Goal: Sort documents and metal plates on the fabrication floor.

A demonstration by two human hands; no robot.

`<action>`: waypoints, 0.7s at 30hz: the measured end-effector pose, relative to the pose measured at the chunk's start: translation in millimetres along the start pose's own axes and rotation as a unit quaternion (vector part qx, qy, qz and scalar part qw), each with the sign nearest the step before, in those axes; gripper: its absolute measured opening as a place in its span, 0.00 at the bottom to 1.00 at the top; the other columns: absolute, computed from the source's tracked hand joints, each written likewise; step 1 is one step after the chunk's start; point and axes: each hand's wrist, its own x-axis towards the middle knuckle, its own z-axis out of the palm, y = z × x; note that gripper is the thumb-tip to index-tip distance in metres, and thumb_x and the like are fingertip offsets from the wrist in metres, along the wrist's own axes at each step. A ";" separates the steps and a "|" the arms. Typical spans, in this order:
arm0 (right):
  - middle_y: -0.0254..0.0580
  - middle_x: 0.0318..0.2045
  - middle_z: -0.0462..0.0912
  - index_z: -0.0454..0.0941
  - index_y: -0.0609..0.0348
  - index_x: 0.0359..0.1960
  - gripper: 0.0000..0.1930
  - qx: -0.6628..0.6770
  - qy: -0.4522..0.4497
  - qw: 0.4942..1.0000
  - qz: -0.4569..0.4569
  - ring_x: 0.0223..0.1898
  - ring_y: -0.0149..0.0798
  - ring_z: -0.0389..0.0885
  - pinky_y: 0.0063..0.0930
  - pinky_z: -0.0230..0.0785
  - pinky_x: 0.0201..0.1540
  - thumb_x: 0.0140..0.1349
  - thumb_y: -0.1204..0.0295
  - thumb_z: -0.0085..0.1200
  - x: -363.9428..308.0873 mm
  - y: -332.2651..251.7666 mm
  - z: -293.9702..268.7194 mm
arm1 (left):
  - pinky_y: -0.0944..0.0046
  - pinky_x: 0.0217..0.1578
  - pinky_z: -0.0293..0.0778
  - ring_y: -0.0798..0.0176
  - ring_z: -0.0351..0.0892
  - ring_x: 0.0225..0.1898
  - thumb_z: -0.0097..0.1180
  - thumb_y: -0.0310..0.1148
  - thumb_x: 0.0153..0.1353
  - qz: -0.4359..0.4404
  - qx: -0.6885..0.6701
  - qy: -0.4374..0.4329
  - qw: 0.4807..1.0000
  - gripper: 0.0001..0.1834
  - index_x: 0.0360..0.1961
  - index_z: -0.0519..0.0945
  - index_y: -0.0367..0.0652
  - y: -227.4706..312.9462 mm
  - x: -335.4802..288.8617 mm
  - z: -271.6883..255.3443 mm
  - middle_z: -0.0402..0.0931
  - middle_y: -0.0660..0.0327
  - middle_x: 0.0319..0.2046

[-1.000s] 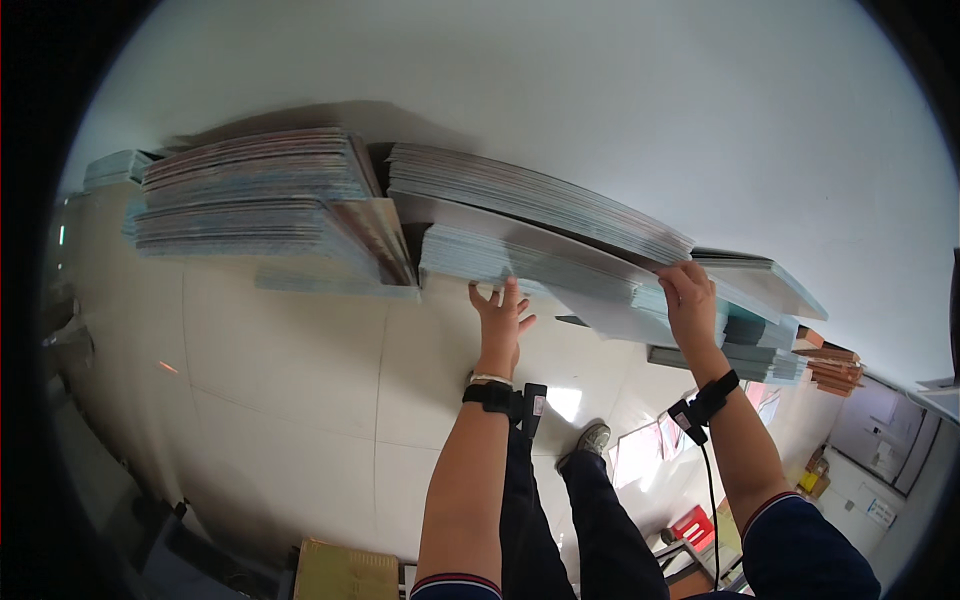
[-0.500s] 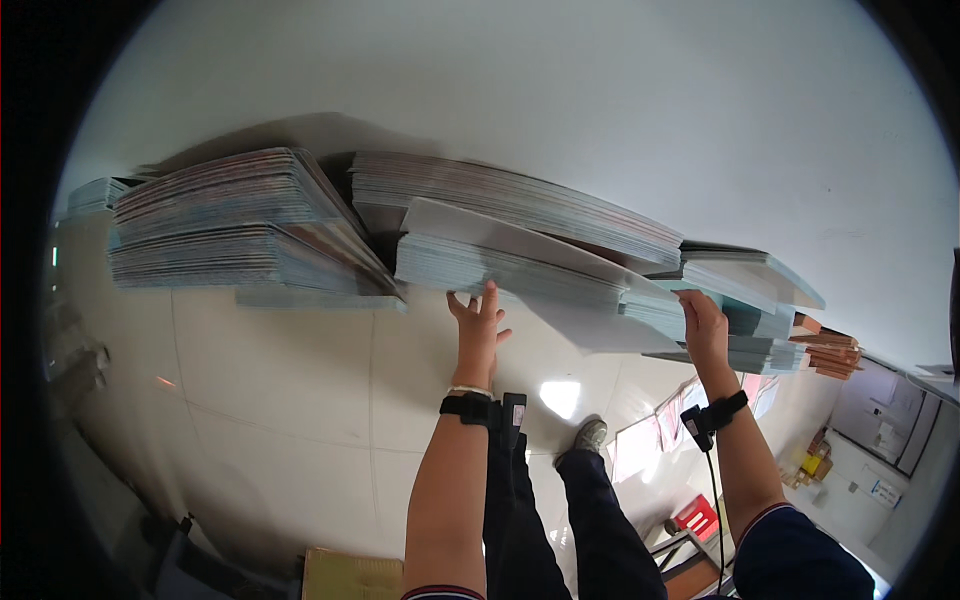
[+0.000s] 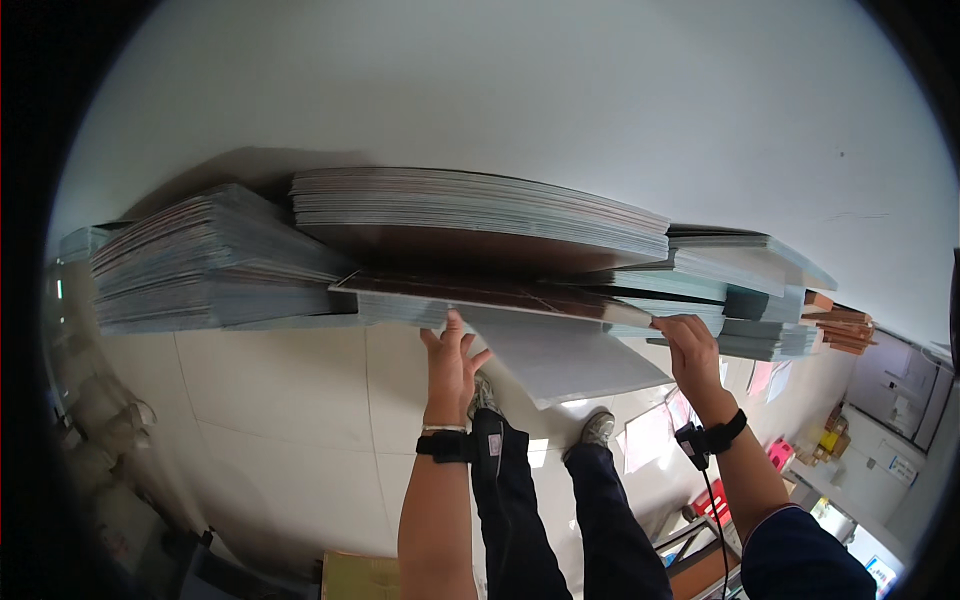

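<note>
Pinching with the right hand (image 3: 694, 354) the right end of a long brown board (image 3: 490, 290), set left to right just past both hands, before a stack (image 3: 470, 205). With the left hand (image 3: 452, 364), fingers apart, near the board's left part.

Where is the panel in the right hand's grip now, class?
In the head view, the panel is central, in front of the thick stack by the wall, its right end in the right hand, its left part above the left hand.
</note>
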 end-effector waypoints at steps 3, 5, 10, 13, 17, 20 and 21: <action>0.44 0.31 0.78 0.75 0.62 0.34 0.09 -0.005 -0.015 1.000 -0.022 0.33 0.45 0.77 0.32 0.71 0.35 0.52 0.85 0.48 -0.7 -2.3 -1.4 | 0.40 0.52 0.59 0.47 0.49 0.61 0.60 0.46 0.51 0.028 -0.015 0.021 0.999 0.51 0.63 0.34 0.51 -6.5 7.9 -3.5 0.49 0.54 0.59; 0.45 0.31 0.78 0.75 0.62 0.34 0.09 0.021 -0.010 1.000 -0.013 0.34 0.45 0.78 0.31 0.72 0.36 0.53 0.85 0.48 -6.2 -2.5 2.1 | 0.42 0.52 0.59 0.50 0.50 0.60 0.61 0.47 0.50 0.035 -0.007 0.028 0.999 0.51 0.63 0.36 0.51 -11.1 9.4 -2.8 0.50 0.57 0.58; 0.42 0.35 0.79 0.76 0.59 0.35 0.12 0.068 0.011 0.997 0.024 0.36 0.45 0.77 0.31 0.72 0.38 0.50 0.85 0.50 -11.2 0.2 5.5 | 0.56 0.59 0.55 0.59 0.51 0.61 0.58 0.41 0.54 0.094 0.016 0.009 0.995 0.43 0.62 0.41 0.54 -27.5 16.4 -18.4 0.51 0.63 0.60; 0.42 0.35 0.79 0.77 0.58 0.35 0.12 0.066 0.016 0.997 0.032 0.36 0.44 0.77 0.31 0.71 0.38 0.49 0.85 0.50 -8.7 2.3 8.2 | 0.59 0.62 0.50 0.60 0.50 0.62 0.54 0.42 0.57 0.046 0.006 -0.004 0.999 0.40 0.62 0.40 0.55 -22.6 14.3 -16.1 0.49 0.61 0.61; 0.41 0.35 0.79 0.76 0.57 0.37 0.13 0.074 0.029 0.996 0.029 0.37 0.44 0.77 0.31 0.70 0.39 0.49 0.85 0.49 -0.4 0.7 7.1 | 0.58 0.62 0.48 0.58 0.46 0.63 0.53 0.48 0.57 0.048 0.032 -0.007 0.998 0.43 0.63 0.38 0.52 -17.7 18.4 -19.0 0.45 0.57 0.62; 0.41 0.36 0.79 0.76 0.57 0.38 0.14 0.077 0.030 0.996 0.041 0.38 0.45 0.76 0.32 0.69 0.41 0.49 0.85 0.48 2.9 0.6 6.6 | 0.56 0.62 0.47 0.56 0.44 0.64 0.55 0.51 0.53 0.056 0.065 0.024 0.996 0.48 0.63 0.36 0.49 -8.3 18.0 -2.2 0.44 0.56 0.63; 0.40 0.35 0.78 0.76 0.57 0.38 0.14 0.069 0.038 0.996 0.046 0.39 0.45 0.75 0.32 0.67 0.42 0.49 0.85 0.48 4.6 0.2 6.0 | 0.55 0.62 0.47 0.55 0.43 0.65 0.57 0.53 0.51 0.061 0.084 0.046 0.994 0.51 0.63 0.35 0.48 -5.2 17.2 5.1 0.43 0.55 0.63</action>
